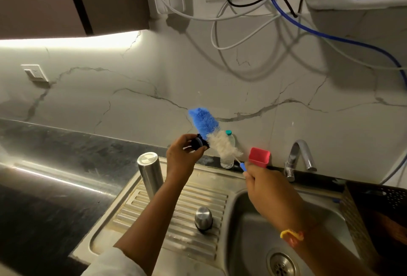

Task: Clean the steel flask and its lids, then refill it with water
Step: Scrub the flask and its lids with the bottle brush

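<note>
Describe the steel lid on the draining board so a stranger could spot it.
Find the steel sink; its ribbed draining board lies left of the basin. Two steel things stand on it: a tall flask at the back and the lid nearer the front. The lid is short and domed, with a black band at its base.

One steel flask [150, 174]; two lids: steel cap [203, 218], black stopper [199, 142]. One brush [204, 123], one plastic bottle [226, 161], one red cup [259, 157], one tap [301, 154]

Steel flask [150, 174] is stood upright on the ribbed drainboard [211, 196] w/ domed lid [203, 218] set nearby — plastic bottle [227, 161] is parked on dark counter [66, 154] behind.
</note>
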`<state>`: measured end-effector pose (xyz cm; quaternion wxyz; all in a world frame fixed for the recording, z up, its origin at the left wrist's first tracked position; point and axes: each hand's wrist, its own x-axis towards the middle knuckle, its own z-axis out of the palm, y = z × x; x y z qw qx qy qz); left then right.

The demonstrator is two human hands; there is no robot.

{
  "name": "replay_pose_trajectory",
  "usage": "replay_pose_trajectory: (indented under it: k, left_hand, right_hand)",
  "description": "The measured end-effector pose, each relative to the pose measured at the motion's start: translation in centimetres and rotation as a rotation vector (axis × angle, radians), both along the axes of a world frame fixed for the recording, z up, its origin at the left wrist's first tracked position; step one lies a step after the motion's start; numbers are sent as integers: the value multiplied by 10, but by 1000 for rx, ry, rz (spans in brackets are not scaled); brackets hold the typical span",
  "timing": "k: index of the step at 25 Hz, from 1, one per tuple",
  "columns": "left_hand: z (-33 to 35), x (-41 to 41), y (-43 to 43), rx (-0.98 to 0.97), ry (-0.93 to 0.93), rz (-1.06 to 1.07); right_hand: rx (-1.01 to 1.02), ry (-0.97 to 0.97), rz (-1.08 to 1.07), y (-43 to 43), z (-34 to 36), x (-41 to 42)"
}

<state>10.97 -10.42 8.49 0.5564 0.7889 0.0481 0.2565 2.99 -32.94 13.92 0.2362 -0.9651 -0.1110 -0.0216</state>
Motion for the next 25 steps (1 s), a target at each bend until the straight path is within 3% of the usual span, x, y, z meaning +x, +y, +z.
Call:
replay_pose_trajectory:
  k: [3,7,9,13,15,19,23,25]
  left_hand:
    - [5,6,13,-82,8,100]
    - [11,2,-1,-193,25,7]
    - [6,3,-3,-432,60,10]
    - [11,9,19,-1180,80,-12]
    - [12,9,15,-1341,79,-55]
    - [13,2,-10,-1279,183,-157]
    - [19,6,2,-1390,70,-98]
    - [21,3,-6,-1292,119,-133]
  right_hand:
    - [12,18,-3,0,-8,-13]
    - [37,14,-3,3,-5,-4]
    - [54,8,-5,2,-1,2]
    - [142,-25,-11,-3,-7,-18]
    - [179,-26,-2,4,-8,-28]
    - [131,-10,1,16,-8,-11]
    - [117,-10,18,13,-14,-23]
    - [127,-16,25,16,-11,-23]
